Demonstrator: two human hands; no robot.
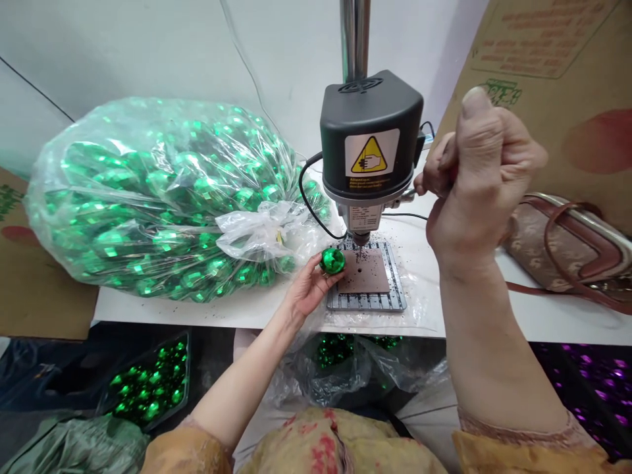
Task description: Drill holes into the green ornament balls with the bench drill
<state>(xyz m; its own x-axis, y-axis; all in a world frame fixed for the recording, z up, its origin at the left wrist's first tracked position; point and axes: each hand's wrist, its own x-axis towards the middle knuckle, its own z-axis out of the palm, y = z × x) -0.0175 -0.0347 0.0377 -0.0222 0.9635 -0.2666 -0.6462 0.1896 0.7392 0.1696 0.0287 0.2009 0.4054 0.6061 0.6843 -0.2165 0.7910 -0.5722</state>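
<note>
My left hand [309, 286] pinches a shiny green faceted ball [333, 261] between its fingers, over the left edge of a brown square plate [370, 273]. That plate has a small dark hole and lies on the slotted metal base of a small black drill press [371, 135]. The drill's chuck [362, 238] hangs above the plate, with the ball beside it rather than under it. My right hand [481, 178] is raised at the machine's right side, its fingers closed round the drill press lever [407, 196], mostly hidden by the hand.
A big clear bag [162, 191] full of green balls fills the table's left side. Cardboard boxes [553, 59] stand at both sides; a patterned handbag [557, 250] lies at right. Dark shavings dot the white table [172, 316]. Below are trays of green and purple balls.
</note>
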